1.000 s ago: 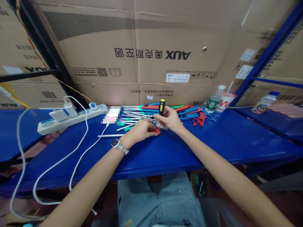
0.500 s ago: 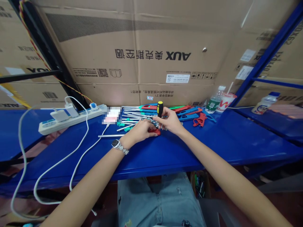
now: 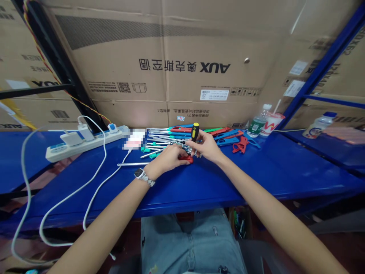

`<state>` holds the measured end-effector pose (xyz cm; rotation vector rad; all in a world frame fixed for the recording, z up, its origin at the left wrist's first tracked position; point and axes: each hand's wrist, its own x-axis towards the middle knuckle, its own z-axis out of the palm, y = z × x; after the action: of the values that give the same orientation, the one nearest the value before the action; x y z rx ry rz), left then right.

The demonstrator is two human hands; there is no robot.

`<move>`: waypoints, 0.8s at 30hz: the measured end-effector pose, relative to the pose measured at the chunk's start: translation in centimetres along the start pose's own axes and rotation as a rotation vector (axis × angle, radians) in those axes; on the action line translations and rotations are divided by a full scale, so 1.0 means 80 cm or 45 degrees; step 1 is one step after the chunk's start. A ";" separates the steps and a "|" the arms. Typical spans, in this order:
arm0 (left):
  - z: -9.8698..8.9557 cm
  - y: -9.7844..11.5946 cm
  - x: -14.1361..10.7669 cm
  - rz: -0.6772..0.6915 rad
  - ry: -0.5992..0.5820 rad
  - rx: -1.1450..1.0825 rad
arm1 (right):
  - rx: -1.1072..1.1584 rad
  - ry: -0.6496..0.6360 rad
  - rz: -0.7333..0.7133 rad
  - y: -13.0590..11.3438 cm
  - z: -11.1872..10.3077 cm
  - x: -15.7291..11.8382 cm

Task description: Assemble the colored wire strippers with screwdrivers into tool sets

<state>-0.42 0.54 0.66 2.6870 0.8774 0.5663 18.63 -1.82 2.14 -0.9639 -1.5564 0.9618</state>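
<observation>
In the head view my right hand [image 3: 207, 147] is closed around the lower part of a black-and-yellow screwdriver [image 3: 195, 131], which stands nearly upright with its tip hidden among the fingers. My left hand [image 3: 169, 158] presses down on a long-necked lighter with a red handle [image 3: 188, 159]; its thin metal tube [image 3: 132, 164] sticks out to the left on the table. Small shiny metal parts [image 3: 184, 144] lie by the fingertips of both hands, too small to make out singly. Behind the hands are several metal tubes with green ends [image 3: 154, 155].
Red and blue plastic handles [image 3: 228, 137] are heaped right of the hands. A water bottle [image 3: 258, 121] and a lidded cup with a straw [image 3: 273, 125] stand at the back right. A power strip [image 3: 85, 142] with white cables lies left. Cardboard [image 3: 171, 45] walls the back.
The screwdriver's handle has shifted slightly to the right and leans a little more that way, with my right hand moving along. My left hand stays in place on the red lighter.
</observation>
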 end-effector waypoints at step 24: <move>-0.002 0.003 -0.001 0.007 -0.017 0.003 | 0.075 -0.060 0.076 0.008 0.005 -0.003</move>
<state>-0.45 0.35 0.86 2.6930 0.8681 0.5478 18.37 -1.82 1.37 -0.9570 -1.5371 1.0739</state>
